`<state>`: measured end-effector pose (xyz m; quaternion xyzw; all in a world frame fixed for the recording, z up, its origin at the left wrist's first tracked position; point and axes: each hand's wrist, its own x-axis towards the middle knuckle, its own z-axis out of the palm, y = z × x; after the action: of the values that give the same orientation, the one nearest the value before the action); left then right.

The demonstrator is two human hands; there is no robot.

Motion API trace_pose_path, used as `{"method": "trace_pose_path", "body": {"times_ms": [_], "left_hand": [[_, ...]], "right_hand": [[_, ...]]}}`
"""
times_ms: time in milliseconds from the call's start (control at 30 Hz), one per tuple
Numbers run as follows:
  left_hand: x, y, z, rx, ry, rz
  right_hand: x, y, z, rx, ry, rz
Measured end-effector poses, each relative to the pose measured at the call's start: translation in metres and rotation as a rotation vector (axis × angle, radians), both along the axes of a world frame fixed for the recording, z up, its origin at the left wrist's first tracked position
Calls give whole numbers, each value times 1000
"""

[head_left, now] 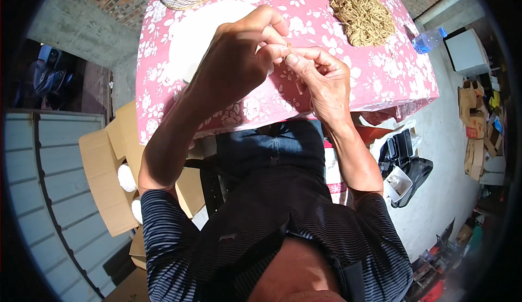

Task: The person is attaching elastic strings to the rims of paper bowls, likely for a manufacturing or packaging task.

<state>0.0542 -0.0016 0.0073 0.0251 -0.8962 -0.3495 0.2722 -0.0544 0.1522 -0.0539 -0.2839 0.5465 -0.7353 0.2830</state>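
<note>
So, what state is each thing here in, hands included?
Left hand: fingers bent, tips close to the other hand's.
Right hand: thumb and forefinger pinched; anything held is too small to tell.
Tan cords: loosely heaped.
Clear bottle: capped.
Cardboard box: open, flaps spread.
Tablecloth: spread out, partly sunlit.

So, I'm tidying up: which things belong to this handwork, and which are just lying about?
Likely handwork:
Whatever left hand and right hand pinch (too small to tell)
tan strand pile, perhaps

Apparently lying about:
blue-capped plastic bottle
open cardboard carton
</note>
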Motion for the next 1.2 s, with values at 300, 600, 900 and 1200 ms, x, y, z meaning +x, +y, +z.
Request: {"method": "trace_pose_path", "body": {"times_ms": [300,600,900,1200], "left_hand": [[0,3,-1,90,-23,-1],[-3,2,-11,-303,168,20],[-2,-6,-7,-334,59,-93],[-7,-12,-5,-87,16,-239]], "right_hand": [[2,-1,-1,2,482,-245],[1,1,-4,-5,300,-80],[-9,4,1,30,440,-85],[-10,3,-1,-27,515,-161]]}}
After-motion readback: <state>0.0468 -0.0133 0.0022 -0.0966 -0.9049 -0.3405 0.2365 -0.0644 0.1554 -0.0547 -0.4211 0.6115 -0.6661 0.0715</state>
